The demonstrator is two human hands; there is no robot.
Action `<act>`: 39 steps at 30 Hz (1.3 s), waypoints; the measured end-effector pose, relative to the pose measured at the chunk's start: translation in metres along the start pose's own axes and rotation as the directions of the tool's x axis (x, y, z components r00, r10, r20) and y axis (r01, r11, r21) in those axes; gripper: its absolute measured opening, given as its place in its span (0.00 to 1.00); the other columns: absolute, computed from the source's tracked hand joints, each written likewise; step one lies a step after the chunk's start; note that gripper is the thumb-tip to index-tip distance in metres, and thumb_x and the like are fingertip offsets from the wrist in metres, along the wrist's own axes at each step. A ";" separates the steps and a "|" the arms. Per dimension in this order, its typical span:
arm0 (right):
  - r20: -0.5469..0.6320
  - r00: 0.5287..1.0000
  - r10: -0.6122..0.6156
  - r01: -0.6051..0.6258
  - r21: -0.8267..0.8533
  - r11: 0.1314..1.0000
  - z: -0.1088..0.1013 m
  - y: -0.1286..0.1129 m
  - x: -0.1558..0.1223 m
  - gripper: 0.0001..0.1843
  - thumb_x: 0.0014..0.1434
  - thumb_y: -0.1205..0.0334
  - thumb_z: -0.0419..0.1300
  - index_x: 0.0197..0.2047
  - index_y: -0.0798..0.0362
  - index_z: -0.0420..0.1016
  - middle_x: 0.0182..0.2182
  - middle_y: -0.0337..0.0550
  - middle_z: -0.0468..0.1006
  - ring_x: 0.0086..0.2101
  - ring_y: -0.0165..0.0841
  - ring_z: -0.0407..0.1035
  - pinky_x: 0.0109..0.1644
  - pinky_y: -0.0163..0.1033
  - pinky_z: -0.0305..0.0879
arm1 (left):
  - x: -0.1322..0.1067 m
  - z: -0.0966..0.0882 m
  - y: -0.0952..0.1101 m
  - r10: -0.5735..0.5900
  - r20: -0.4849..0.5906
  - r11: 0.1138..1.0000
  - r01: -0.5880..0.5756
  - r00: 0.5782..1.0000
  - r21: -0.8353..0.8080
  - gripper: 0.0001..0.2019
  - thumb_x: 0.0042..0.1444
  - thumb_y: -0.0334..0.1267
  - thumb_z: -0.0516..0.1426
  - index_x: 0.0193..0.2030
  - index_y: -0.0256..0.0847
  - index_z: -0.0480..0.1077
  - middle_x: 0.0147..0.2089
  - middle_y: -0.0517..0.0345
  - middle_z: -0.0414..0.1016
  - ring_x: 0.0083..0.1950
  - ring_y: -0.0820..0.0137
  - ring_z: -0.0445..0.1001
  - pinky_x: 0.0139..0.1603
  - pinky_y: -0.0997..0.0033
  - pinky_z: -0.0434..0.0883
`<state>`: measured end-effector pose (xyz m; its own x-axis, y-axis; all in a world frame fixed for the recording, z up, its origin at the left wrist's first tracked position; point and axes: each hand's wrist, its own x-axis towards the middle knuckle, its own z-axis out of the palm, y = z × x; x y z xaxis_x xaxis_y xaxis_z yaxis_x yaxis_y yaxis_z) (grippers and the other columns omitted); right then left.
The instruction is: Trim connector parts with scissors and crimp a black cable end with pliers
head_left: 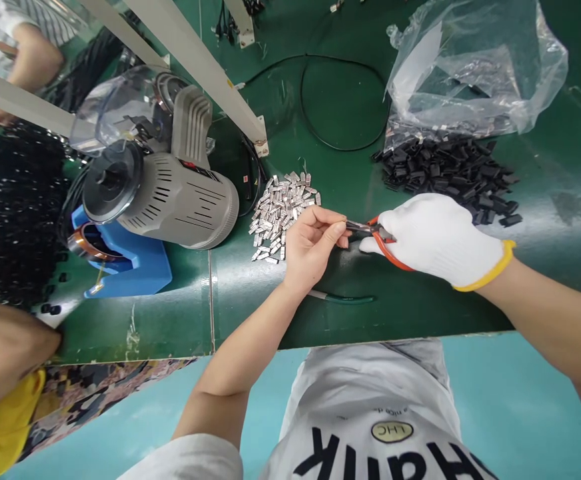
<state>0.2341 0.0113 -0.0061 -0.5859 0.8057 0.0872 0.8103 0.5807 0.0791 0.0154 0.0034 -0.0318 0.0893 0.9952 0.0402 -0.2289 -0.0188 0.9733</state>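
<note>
My bare left hand is closed in a pinch, thumb against fingers, at the tip of a pair of pliers. Whatever small piece it holds there is too small and covered to name. In a white glove with a yellow cuff, my right hand is wrapped round the red-handled pliers, whose jaws point left to my left fingertips. Just behind my left hand lies a pile of small silvery metal pieces. A heap of small black plastic pieces lies beyond my right hand.
A clear plastic bag stands behind the black heap. A green-handled tool lies near the table's front edge. To the left are a grey machine, a blue tape holder and black cables. Other people's arms reach in at far left.
</note>
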 end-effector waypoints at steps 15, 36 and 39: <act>0.027 0.989 0.144 -0.146 0.223 0.964 -0.007 -0.011 0.005 0.26 0.67 0.36 0.55 0.30 0.50 0.71 0.23 0.44 0.71 0.29 0.38 0.65 0.35 0.41 0.44 | -0.002 0.009 0.017 -0.078 0.047 0.994 0.081 0.996 -0.074 0.13 0.60 0.45 0.68 0.44 0.39 0.77 0.34 0.55 0.83 0.30 0.71 0.80 0.35 0.69 0.78; 0.007 1.000 0.030 -0.031 0.197 0.980 -0.003 -0.004 0.006 0.31 0.66 0.32 0.54 0.28 0.53 0.70 0.22 0.44 0.68 0.27 0.35 0.61 0.36 0.40 0.44 | -0.005 0.003 0.007 -0.121 0.097 0.982 0.105 0.988 0.158 0.13 0.65 0.47 0.63 0.43 0.37 0.75 0.30 0.59 0.79 0.25 0.76 0.76 0.30 0.73 0.75; 0.024 0.999 0.037 -0.041 0.208 0.977 -0.004 -0.004 0.006 0.32 0.66 0.32 0.53 0.27 0.52 0.70 0.22 0.44 0.69 0.27 0.35 0.61 0.36 0.40 0.44 | -0.005 0.003 0.007 -0.115 0.103 0.984 0.099 0.988 0.149 0.13 0.65 0.47 0.63 0.43 0.38 0.75 0.30 0.59 0.79 0.25 0.76 0.75 0.30 0.74 0.75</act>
<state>0.2267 0.0133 -0.0023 -0.5548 0.8293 0.0664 0.8188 0.5584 -0.1333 0.0158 -0.0019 -0.0243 0.2139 0.9756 -0.0486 -0.0723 0.0654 0.9952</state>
